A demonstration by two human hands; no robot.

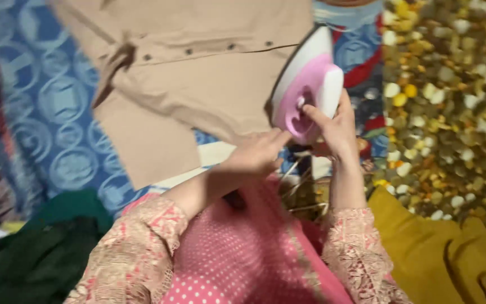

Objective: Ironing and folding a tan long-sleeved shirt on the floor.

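A white and pink electric iron (pixel 309 79) stands tipped up on its heel at the right edge of a beige buttoned shirt (pixel 198 73) spread on a blue patterned cloth (pixel 52 107). My right hand (pixel 337 128) grips the iron's rear from below, thumb on the pink dial. My left hand (pixel 257 152) reaches toward the iron's base, fingertips touching its lower edge, holding nothing that I can see. Both forearms wear pink lace sleeves.
A dark green garment (pixel 40 247) lies at the lower left and a mustard yellow cloth (pixel 440 253) at the lower right. A floor of yellow and white speckles (pixel 451 101) runs along the right. My pink dotted dress (pixel 237 259) fills the bottom centre.
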